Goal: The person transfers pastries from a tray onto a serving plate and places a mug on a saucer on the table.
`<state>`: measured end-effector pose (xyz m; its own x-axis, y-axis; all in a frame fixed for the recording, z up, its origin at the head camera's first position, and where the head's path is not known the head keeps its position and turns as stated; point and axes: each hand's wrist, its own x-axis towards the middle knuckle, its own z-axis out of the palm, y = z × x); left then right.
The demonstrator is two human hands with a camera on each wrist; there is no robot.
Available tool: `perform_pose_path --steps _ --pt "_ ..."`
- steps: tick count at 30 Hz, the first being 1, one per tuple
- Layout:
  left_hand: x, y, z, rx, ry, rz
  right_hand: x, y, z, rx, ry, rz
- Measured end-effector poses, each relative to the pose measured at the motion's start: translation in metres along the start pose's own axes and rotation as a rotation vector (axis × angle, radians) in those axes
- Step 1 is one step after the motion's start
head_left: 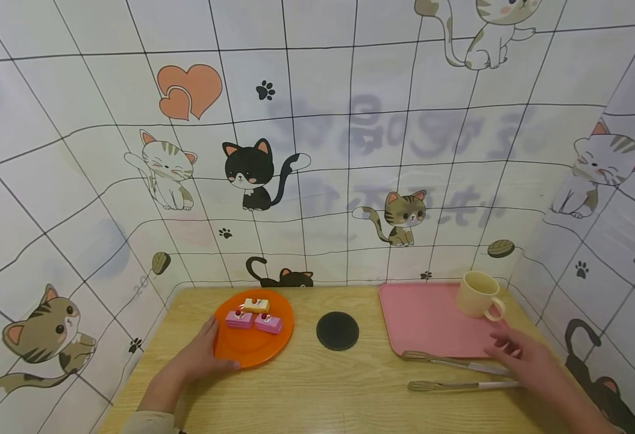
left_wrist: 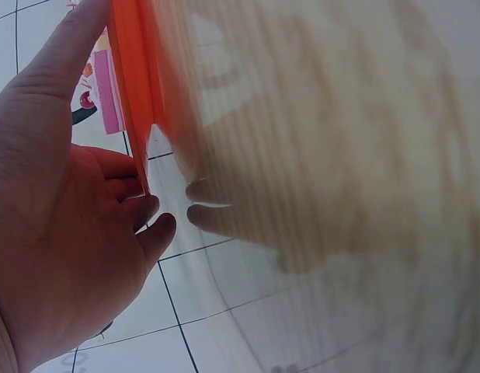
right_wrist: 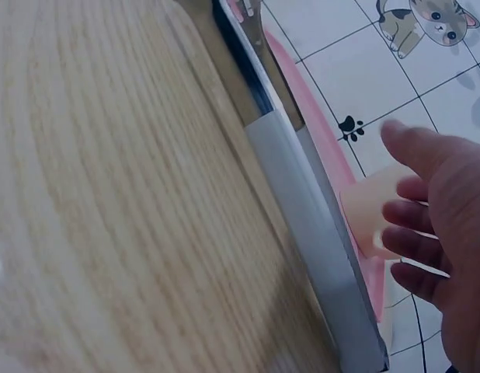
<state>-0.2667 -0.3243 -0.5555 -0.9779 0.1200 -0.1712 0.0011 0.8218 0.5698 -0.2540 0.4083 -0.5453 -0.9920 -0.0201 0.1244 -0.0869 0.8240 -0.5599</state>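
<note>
My left hand [head_left: 200, 355] grips the left rim of an orange plate [head_left: 258, 355], thumb along its near edge and fingers on the far left side. Three small toy cake slices lie on that plate: two pink slices [head_left: 268, 324] and a yellow slice [head_left: 256, 305]. In the left wrist view the hand [left_wrist: 77, 202] curves round the plate's edge [left_wrist: 135, 78]. Above the right end of two slim utensils [head_left: 464, 386] with slotted heads and pale handles hovers my right hand [head_left: 529, 361], fingers loosely bent and holding nothing. The right wrist view shows it apart from the pale handle [right_wrist: 310, 225].
A pink tray [head_left: 420, 319] lies at the back right, bearing a cream mug [head_left: 475, 295] with its handle toward the right hand. Between plate and tray sits a round black coaster [head_left: 337, 330]. A cat-patterned wall covering [head_left: 317, 229] borders the wooden table [head_left: 306, 398].
</note>
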Motion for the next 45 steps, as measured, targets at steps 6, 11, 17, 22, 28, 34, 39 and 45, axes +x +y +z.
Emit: perform_pose_path --steps 6,11,17,22,28,34,39,45 --pt "-0.001 0.002 0.0 -0.006 0.001 -0.007 0.012 0.004 -0.005 -0.013 0.146 0.029" --pt "0.0 0.002 0.0 -0.009 -0.001 -0.004 0.023 0.011 -0.006 0.022 0.244 0.062" --pt "0.001 -0.001 0.002 -0.008 -0.002 -0.006 0.037 0.009 -0.008 0.083 0.246 0.184" --pt "0.0 0.0 0.001 -0.014 -0.003 -0.011 0.044 0.011 -0.007 0.123 0.256 0.214" --pt "0.0 0.001 0.001 -0.007 -0.002 -0.015 0.05 0.013 -0.003 0.153 0.28 0.247" --pt "-0.001 0.0 0.001 -0.004 0.002 -0.01 0.054 0.009 0.0 0.184 0.285 0.288" --pt "-0.001 -0.001 0.001 -0.013 0.003 -0.011 0.059 0.009 0.001 0.193 0.284 0.317" --pt "0.0 -0.002 0.002 -0.021 0.001 -0.017 0.064 0.013 0.002 0.209 0.264 0.342"
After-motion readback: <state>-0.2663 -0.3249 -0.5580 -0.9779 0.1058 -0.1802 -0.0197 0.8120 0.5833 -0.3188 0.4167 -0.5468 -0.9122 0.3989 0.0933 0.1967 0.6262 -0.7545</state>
